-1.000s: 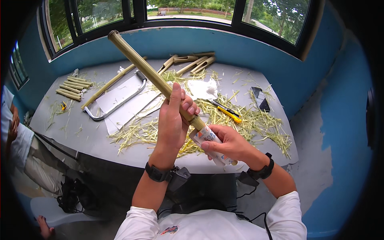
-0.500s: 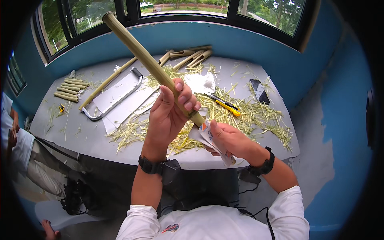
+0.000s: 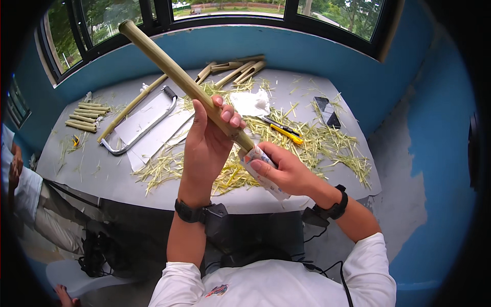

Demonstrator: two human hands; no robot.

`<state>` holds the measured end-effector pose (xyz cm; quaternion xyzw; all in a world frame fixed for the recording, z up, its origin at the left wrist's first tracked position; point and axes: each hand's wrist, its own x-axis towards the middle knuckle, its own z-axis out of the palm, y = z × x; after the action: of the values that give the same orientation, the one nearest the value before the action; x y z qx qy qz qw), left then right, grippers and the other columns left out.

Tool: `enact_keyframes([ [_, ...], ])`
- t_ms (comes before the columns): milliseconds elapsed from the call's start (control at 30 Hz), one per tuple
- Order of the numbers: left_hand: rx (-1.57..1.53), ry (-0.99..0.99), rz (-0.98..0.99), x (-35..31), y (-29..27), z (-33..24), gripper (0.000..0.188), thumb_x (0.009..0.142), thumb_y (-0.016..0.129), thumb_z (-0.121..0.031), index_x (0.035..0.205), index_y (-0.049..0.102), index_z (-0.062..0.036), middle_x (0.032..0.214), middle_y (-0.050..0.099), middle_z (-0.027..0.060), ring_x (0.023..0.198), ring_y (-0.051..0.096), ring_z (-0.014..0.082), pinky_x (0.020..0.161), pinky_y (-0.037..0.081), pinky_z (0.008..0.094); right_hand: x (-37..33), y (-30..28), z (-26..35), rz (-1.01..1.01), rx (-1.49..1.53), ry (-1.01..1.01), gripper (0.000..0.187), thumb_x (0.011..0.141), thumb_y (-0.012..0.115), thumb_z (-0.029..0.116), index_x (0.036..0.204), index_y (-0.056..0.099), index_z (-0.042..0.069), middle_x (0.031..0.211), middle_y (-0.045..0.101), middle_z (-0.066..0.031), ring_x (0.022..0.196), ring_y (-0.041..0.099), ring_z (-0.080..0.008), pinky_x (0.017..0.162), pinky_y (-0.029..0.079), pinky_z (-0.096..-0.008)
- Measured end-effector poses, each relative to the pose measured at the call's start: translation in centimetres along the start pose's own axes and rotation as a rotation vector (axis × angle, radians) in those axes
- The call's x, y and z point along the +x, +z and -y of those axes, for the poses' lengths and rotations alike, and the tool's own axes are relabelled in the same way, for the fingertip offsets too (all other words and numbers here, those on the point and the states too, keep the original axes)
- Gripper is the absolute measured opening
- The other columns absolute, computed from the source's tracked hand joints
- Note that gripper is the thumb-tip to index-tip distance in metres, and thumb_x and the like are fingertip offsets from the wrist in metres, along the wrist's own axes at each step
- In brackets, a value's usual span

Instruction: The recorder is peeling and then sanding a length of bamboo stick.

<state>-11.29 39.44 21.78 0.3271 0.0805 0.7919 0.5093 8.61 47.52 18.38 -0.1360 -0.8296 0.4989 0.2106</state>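
A long bamboo tube (image 3: 171,69) slants up to the far left above the table. My left hand (image 3: 208,140) is closed around its lower part, thumb on the left side and fingertips over the right. Wrapped about the tube's near end is a folded white sheet (image 3: 262,171) with coloured print. My right hand (image 3: 286,171) grips that sheet against the bamboo, thumb on top. The sheet's inner face is hidden, so its kind cannot be made out. Below the hands lie pale bamboo shavings (image 3: 158,176).
On the table (image 3: 110,181) lie a bow saw (image 3: 148,129), a long bamboo stick (image 3: 130,110), short bamboo pieces (image 3: 84,116), cut tubes (image 3: 248,70), a yellow utility knife (image 3: 286,134), crumpled white tissue (image 3: 250,102) and a dark phone (image 3: 326,111). Another person (image 3: 25,189) is at the left.
My right hand has moved up along the near end and wrapped the sheet closer around it. The tube has shifted slightly left, still in my left hand.
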Motion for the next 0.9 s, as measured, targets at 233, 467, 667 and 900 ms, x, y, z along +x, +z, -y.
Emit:
enact_keyframes([
  [233,-0.058,-0.021,0.097,0.3,-2.6,0.4,0.038,0.119,0.045,-0.051,0.116,0.048,-0.0133,0.092,0.044,-0.0035,0.084,0.049,0.0104,0.089,0.048,0.0350,-0.5,-0.5,0.2,0.260,0.673,0.454,0.054,0.119,0.044,0.057,0.117,0.065,0.007,0.085,0.066,-0.0031,0.068,0.065,-0.0113,0.060,0.054,-0.0292],
  [467,-0.030,0.078,-0.037,0.5,-4.0,-0.8,0.037,0.119,0.049,-0.050,0.114,0.049,-0.0130,0.091,0.044,-0.0036,0.083,0.050,0.0103,0.088,0.049,0.0343,-1.7,-1.0,0.0,0.206,0.332,0.464,0.054,0.122,0.038,0.052,0.121,0.065,0.006,0.087,0.066,-0.0043,0.067,0.064,-0.0149,0.060,0.055,-0.0313],
  [667,0.079,0.274,-0.280,0.5,-4.7,-1.4,0.034,0.118,0.053,-0.045,0.109,0.051,-0.0127,0.087,0.045,-0.0038,0.080,0.048,0.0100,0.084,0.048,0.0332,-1.8,-0.6,-0.7,0.125,-0.199,0.088,0.038,0.122,0.042,0.038,0.127,0.058,0.004,0.103,0.066,-0.0200,0.095,0.067,-0.0388,0.087,0.053,-0.0492],
  [900,0.126,0.376,-0.474,-0.4,-5.2,0.6,0.035,0.117,0.057,-0.045,0.108,0.051,-0.0118,0.088,0.046,-0.0020,0.081,0.049,0.0117,0.084,0.050,0.0344,-0.6,0.6,-0.6,0.027,-0.481,0.064,0.033,0.121,0.045,0.037,0.120,0.055,0.006,0.097,0.068,-0.0244,0.085,0.067,-0.0494,0.077,0.054,-0.0580],
])
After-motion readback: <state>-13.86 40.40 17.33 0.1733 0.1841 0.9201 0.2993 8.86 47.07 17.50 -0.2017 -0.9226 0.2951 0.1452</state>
